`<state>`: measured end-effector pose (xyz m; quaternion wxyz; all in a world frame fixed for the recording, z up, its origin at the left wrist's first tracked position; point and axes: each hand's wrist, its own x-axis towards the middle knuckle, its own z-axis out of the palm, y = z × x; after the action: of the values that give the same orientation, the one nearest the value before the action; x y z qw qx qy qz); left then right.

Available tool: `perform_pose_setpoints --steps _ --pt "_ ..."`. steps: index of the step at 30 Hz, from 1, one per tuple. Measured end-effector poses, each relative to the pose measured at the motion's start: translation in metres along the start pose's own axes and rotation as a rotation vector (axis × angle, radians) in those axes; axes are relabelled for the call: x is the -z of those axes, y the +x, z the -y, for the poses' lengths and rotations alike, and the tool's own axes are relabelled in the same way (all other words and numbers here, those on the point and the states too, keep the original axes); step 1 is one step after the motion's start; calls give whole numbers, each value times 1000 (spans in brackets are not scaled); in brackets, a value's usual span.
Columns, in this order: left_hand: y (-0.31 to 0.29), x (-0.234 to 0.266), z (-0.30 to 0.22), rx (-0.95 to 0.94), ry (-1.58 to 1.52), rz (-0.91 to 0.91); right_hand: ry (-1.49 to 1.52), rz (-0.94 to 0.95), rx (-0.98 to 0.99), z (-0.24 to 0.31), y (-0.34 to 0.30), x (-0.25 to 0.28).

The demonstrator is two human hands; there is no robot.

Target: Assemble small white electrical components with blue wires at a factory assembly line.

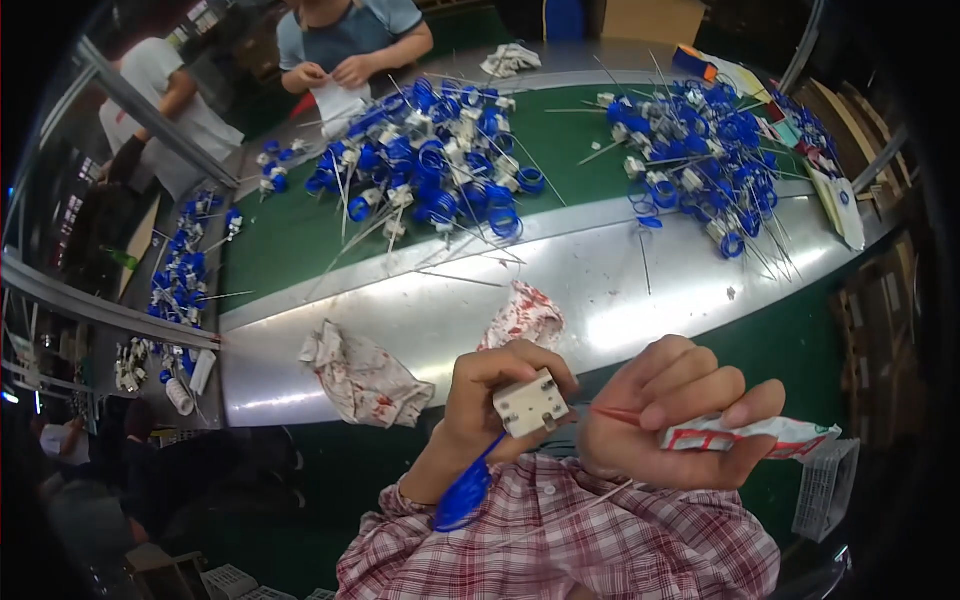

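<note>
Head view shows the left hand [480, 395] with its fingers closed around a small white plastic block [530, 403], thumb along its near edge, while a blue coiled wire [462, 495] hangs from the block toward six o'clock over the checked sleeve [560, 545]. At three o'clock of it the right hand [675, 410] has its fingers curled shut on a white tube with red markings [750, 435], whose thin red nozzle [615, 413] points to nine o'clock and ends just beside the block, not clearly touching it. Judging by this, the piece in hand is mid-way: the nozzle is lined up at the block's side, but whether anything has been applied cannot be told. Much work appears left, since two large heaps of like blue-and-white parts lie on the green belt, one heap [430, 150] at twelve o'clock and another heap [700, 150] at one o'clock. Between hands and belt runs a bare metal ledge [640, 290] bearing two red-stained rags, a crumpled rag [365, 375] at ten o'clock and a smaller rag [525, 315] at twelve o'clock. A white basket [825, 490] sits at four o'clock. Across the belt another person's hands [330, 72] work on a white piece. Nothing stands between nozzle and block.
</note>
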<state>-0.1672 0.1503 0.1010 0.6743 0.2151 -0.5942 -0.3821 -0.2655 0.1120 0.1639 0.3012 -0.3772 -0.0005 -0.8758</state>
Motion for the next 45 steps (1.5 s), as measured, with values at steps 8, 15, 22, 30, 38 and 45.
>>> perform_pose_setpoints --steps 8,15,22,30,38,45 --pt "2 -5 -9 40 281 26 -26 149 27 1 -8 9" --pt "5 -11 -11 96 321 19 -20 220 12 1 -9 13" --pt "6 -7 -6 80 303 59 -118 370 -122 5 -4 21" --pt "4 -6 -5 79 329 44 -170 456 -124 8 -7 25" --pt "6 -8 -6 95 292 47 -413 847 -265 25 15 26" --pt "4 -4 -9 173 220 45 -90 470 -135 3 -11 25"
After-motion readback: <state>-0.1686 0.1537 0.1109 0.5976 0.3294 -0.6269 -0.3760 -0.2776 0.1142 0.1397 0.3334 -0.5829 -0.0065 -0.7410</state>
